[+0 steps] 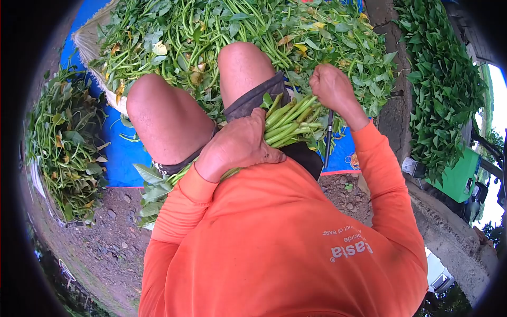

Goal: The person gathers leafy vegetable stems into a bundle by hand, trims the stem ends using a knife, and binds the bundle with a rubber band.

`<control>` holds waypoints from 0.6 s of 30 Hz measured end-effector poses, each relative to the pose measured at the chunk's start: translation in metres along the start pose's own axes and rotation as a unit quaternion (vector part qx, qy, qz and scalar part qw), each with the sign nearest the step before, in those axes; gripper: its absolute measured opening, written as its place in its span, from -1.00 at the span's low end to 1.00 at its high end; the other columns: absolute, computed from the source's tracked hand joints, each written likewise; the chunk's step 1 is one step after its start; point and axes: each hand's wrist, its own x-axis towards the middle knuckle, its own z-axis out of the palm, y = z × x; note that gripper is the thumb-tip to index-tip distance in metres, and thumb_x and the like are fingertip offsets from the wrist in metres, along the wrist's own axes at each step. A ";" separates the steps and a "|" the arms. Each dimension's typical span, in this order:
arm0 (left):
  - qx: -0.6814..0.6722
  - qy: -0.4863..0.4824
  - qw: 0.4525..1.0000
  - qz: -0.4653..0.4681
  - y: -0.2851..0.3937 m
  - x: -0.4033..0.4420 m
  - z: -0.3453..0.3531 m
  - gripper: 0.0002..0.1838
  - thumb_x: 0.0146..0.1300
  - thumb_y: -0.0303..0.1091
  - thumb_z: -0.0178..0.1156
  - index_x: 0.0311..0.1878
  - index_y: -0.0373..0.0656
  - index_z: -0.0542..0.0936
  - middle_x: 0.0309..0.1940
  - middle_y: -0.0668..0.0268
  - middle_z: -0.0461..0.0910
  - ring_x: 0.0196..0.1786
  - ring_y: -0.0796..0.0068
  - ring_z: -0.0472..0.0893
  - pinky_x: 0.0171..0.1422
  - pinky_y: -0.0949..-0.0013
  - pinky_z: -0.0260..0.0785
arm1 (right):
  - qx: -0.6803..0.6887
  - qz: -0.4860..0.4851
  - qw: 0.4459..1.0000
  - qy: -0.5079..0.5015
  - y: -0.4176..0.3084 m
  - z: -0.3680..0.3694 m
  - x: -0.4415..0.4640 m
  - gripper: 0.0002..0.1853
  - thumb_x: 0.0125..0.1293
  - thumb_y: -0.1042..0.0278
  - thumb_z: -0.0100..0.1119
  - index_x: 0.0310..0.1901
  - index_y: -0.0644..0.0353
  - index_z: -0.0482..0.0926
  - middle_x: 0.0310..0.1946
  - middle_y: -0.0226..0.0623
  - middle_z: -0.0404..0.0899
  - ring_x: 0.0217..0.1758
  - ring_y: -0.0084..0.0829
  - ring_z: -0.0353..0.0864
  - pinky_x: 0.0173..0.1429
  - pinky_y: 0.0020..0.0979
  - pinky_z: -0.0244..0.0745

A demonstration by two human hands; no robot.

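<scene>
A bundle of green stems [290, 124] lies across my lap, its cut ends to the right and its leaves [154, 193] hanging out past my left forearm. My left hand [240, 140] is wrapped around the bundle at my waist. To the right of the stem ends, my right hand [330, 90] is closed in a fist, knuckles up; what it holds, if anything, is hidden. Just below that fist a thin dark rod [329, 138] points down, perhaps a knife or its handle; I cannot tell whether it is in the hand.
A large heap of leafy stems [200, 31] covers the blue tarp [122, 153] beyond my knees. Another pile [66, 142] stands at the left. Leafy bunches [441, 79] line the right, near a green container [458, 177]. Rubber bands [353, 160] lie by the tarp's edge.
</scene>
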 end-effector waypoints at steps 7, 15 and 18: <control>0.002 0.002 1.000 -0.022 0.005 0.006 -0.002 -0.19 -0.03 -0.03 0.64 0.07 -0.52 0.54 -0.19 -0.30 0.69 0.00 -0.25 0.73 0.14 0.00 0.56 | 0.314 -0.169 0.933 -0.054 -0.039 -0.057 -0.010 -0.71 0.51 0.38 0.22 0.12 0.32 0.76 -0.01 0.01 0.78 0.19 0.02 0.72 0.42 -0.01 0.52; -0.294 -0.045 0.953 0.057 0.002 0.012 -0.015 -0.19 0.07 -0.25 0.58 0.37 -0.45 0.56 0.03 0.06 0.77 0.06 0.33 0.74 0.23 0.25 0.58 | 0.160 -0.182 0.964 0.110 -0.058 -0.068 -0.049 -0.73 0.48 0.23 0.45 0.05 0.23 0.78 -0.15 -0.28 0.78 0.04 -0.24 0.74 0.19 -0.24 0.59; -0.386 -0.041 0.920 0.050 -0.016 0.003 -0.037 -0.28 0.18 -0.45 0.50 0.45 -0.35 0.56 0.11 0.33 0.76 0.03 0.53 0.68 0.22 0.40 0.56 | 0.404 0.006 0.911 0.080 -0.035 -0.084 -0.081 -0.70 0.49 0.19 0.48 0.04 0.26 0.77 -0.13 -0.31 0.78 -0.04 -0.46 0.73 0.09 -0.36 0.62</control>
